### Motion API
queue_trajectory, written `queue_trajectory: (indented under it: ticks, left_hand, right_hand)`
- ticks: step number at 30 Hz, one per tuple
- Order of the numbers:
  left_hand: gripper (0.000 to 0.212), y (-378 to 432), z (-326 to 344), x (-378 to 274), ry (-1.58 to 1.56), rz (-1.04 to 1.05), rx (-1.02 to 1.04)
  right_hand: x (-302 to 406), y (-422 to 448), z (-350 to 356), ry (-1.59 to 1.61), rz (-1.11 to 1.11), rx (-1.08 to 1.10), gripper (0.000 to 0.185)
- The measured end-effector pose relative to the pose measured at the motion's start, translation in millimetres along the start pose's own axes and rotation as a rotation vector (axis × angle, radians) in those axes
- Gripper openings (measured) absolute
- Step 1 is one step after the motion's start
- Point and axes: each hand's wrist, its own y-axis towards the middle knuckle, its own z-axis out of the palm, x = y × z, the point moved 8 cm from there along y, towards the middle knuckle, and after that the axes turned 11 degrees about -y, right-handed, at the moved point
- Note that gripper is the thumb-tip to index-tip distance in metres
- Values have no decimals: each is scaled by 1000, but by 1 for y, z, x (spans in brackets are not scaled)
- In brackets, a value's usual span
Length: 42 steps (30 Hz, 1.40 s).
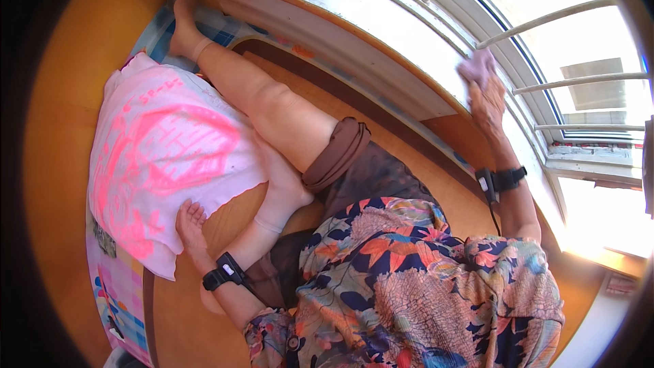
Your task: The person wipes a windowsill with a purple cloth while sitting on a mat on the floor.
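A crumpled pinkish-purple cloth [478,67] is gripped in my right hand [487,105], which is stretched out to the window. The cloth lies against the inner edge of the white windowsill [388,15], close to the foot of a window bar. My left hand [191,225] rests palm up with its fingers loosely apart and holds nothing. It touches the lower edge of a white cloth with pink print [179,148], which covers something bulky whose kind is hidden. Each wrist wears a black strap with a small device.
Several pale bars [546,21] cross the window on the right. Below me is a mat [332,94] with a dark brown border. A wooden panel [61,128] stands at the left. My bare legs [276,102] lie between the printed cloth and the sill.
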Motion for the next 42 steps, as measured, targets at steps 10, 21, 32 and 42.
queue_trajectory:
  ticks: [10, 21, 32, 42]
  left_hand:
    - [46, 2, -1, 1, 3, 0, -11]
    - [44, 12, -2, 6, 55, -2, -3]
    - [48, 17, 5, 9, 44, -1, 37]
    - [51, 4, 4, 14, 90, -42, 233]
  right_hand:
    - [130, 86, -13, 19, -354, -25, 52]
    - [-93, -47, -2, -99, 236, 161, 38]
    - [-152, -76, -8, -113, 523, 209, 49]
    - [-197, -116, -9, -121, 290, 118, 35]
